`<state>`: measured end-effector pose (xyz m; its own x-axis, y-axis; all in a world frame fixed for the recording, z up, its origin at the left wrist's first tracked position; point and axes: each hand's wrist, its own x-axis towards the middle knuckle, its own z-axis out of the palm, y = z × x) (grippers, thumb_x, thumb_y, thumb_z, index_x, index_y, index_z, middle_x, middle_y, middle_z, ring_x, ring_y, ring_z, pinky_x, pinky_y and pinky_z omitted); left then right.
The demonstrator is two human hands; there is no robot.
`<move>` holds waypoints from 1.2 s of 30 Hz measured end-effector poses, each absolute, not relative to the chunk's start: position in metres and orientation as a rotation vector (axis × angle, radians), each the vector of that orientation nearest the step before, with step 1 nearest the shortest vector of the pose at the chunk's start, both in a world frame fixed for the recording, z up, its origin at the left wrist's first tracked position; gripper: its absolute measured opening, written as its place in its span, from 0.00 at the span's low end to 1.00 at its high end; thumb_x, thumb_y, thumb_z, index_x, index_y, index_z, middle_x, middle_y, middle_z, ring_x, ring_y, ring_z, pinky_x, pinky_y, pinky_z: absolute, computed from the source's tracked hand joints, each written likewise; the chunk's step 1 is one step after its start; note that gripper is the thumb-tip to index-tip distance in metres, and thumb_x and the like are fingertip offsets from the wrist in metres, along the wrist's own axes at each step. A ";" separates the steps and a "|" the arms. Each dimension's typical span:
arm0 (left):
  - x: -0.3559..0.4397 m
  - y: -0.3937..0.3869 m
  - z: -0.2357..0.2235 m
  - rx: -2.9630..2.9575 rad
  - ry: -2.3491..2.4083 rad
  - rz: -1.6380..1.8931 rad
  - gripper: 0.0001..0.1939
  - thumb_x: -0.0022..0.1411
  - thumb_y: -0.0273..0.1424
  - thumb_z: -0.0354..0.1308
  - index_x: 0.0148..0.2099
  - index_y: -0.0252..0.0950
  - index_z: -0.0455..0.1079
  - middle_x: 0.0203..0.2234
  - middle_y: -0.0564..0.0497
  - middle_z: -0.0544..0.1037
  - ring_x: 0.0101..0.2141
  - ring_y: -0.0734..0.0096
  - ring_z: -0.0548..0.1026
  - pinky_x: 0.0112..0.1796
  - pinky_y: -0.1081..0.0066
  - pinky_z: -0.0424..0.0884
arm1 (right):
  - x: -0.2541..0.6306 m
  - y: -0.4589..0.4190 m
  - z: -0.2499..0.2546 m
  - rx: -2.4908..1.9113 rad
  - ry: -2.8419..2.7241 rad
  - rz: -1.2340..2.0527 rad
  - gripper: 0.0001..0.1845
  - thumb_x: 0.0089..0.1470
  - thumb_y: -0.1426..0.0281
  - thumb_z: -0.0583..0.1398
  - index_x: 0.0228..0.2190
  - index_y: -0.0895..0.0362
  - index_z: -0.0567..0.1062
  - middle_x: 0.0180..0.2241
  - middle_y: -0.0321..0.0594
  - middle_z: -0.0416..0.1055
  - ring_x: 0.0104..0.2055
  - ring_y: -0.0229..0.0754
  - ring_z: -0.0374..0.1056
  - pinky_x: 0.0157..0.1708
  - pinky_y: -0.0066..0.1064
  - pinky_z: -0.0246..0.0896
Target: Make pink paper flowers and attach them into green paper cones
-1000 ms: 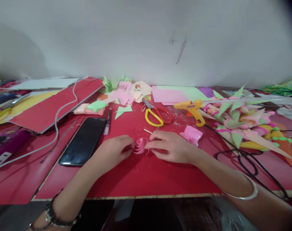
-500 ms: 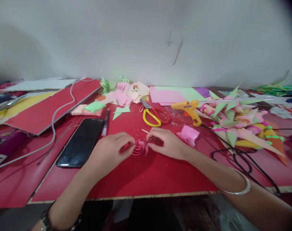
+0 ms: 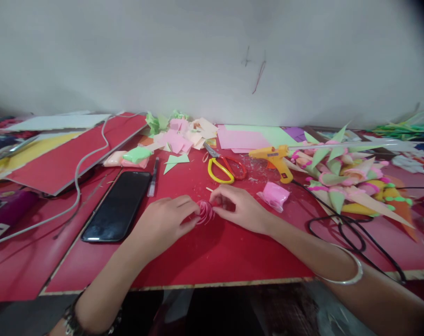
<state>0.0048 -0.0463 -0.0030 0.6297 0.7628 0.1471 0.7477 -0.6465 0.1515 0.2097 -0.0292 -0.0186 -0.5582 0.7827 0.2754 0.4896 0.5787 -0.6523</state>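
Observation:
A small pink paper coil (image 3: pixel 205 211) rests on the red board (image 3: pixel 205 256), pinched from both sides. My left hand (image 3: pixel 166 221) presses its fingertips against the coil's left side, fingers curled. My right hand (image 3: pixel 238 207) grips the coil's right side with thumb and fingers closed. A thin wooden stick (image 3: pixel 209 189) pokes out just behind my right fingers.
A black phone (image 3: pixel 117 205) and a pen (image 3: pixel 152 177) lie to the left. Yellow-red scissors (image 3: pixel 224 167), a yellow glue gun (image 3: pixel 276 158) with its black cord (image 3: pixel 351 228), a pink wad (image 3: pixel 274 195), paper scraps (image 3: pixel 178 135) and paper flowers (image 3: pixel 351 179) lie behind and right.
The loose pink curl has been squeezed into a tighter, smaller coil as both hands closed in on it. The view shifted slightly.

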 end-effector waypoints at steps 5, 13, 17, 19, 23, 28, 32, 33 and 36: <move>0.006 -0.046 -0.003 2.795 1.331 0.289 0.09 0.60 0.34 0.46 0.35 0.38 0.66 0.29 0.53 0.73 0.29 0.73 0.71 0.28 0.75 0.60 | 0.207 -0.028 -0.021 -1.019 -2.243 0.719 0.05 0.47 0.76 0.55 0.30 0.57 0.64 0.27 0.34 0.62 0.27 0.32 0.58 0.26 0.23 0.54; 0.006 -0.046 -0.003 2.797 1.351 0.288 0.08 0.60 0.32 0.46 0.35 0.38 0.66 0.29 0.54 0.73 0.29 0.74 0.71 0.29 0.76 0.61 | 0.205 -0.029 -0.021 -1.045 -2.272 0.667 0.04 0.46 0.77 0.54 0.28 0.58 0.66 0.27 0.34 0.62 0.27 0.32 0.58 0.26 0.23 0.52; 0.007 -0.045 -0.003 2.826 1.315 0.315 0.09 0.61 0.32 0.45 0.35 0.38 0.66 0.29 0.53 0.73 0.29 0.75 0.71 0.29 0.77 0.61 | 0.205 -0.029 -0.020 -1.063 -2.274 0.617 0.05 0.47 0.77 0.54 0.29 0.57 0.68 0.25 0.33 0.61 0.26 0.31 0.57 0.25 0.23 0.51; 0.008 -0.045 -0.003 2.836 1.321 0.316 0.09 0.61 0.32 0.45 0.35 0.38 0.67 0.29 0.53 0.73 0.29 0.75 0.71 0.29 0.76 0.61 | 0.204 -0.028 -0.021 -1.075 -2.254 0.621 0.04 0.46 0.76 0.55 0.27 0.58 0.68 0.24 0.32 0.60 0.25 0.31 0.57 0.25 0.23 0.50; 0.008 -0.046 -0.003 2.830 1.331 0.315 0.09 0.61 0.32 0.45 0.35 0.39 0.67 0.29 0.53 0.73 0.29 0.73 0.71 0.29 0.76 0.61 | 0.204 -0.029 -0.021 -1.086 -2.159 0.779 0.03 0.45 0.77 0.54 0.24 0.58 0.65 0.21 0.31 0.61 0.22 0.31 0.56 0.22 0.22 0.50; 0.007 -0.045 -0.003 2.789 1.339 0.351 0.09 0.60 0.32 0.46 0.35 0.39 0.67 0.29 0.54 0.73 0.28 0.74 0.71 0.28 0.77 0.60 | 0.204 -0.031 -0.019 -1.069 -2.076 0.940 0.04 0.45 0.77 0.53 0.23 0.58 0.62 0.19 0.29 0.60 0.22 0.30 0.56 0.22 0.21 0.50; 0.006 -0.044 -0.003 2.712 1.373 0.374 0.09 0.60 0.33 0.46 0.35 0.39 0.67 0.29 0.55 0.73 0.28 0.75 0.71 0.27 0.77 0.60 | 0.205 -0.031 -0.019 -1.045 -2.111 0.960 0.04 0.46 0.77 0.53 0.23 0.58 0.62 0.19 0.29 0.59 0.22 0.30 0.56 0.22 0.21 0.51; 0.006 -0.044 -0.003 2.691 1.383 0.370 0.09 0.60 0.33 0.46 0.35 0.39 0.66 0.29 0.55 0.73 0.28 0.75 0.71 0.27 0.77 0.60 | 0.206 -0.030 -0.019 -1.041 -2.126 0.958 0.04 0.46 0.77 0.53 0.23 0.58 0.62 0.19 0.29 0.59 0.22 0.30 0.56 0.22 0.21 0.51; 0.007 -0.044 -0.002 2.642 1.402 0.355 0.08 0.60 0.33 0.46 0.34 0.39 0.66 0.29 0.55 0.73 0.28 0.75 0.70 0.27 0.77 0.60 | 0.206 -0.030 -0.020 -1.040 -2.168 0.923 0.03 0.45 0.76 0.54 0.25 0.58 0.64 0.20 0.30 0.60 0.22 0.30 0.56 0.22 0.21 0.51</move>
<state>0.0071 -0.0436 -0.0025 0.5407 0.8285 0.1458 0.7981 -0.5600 0.2222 0.2058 -0.0301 -0.0202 -0.5434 0.8190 0.1843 0.4348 0.4624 -0.7727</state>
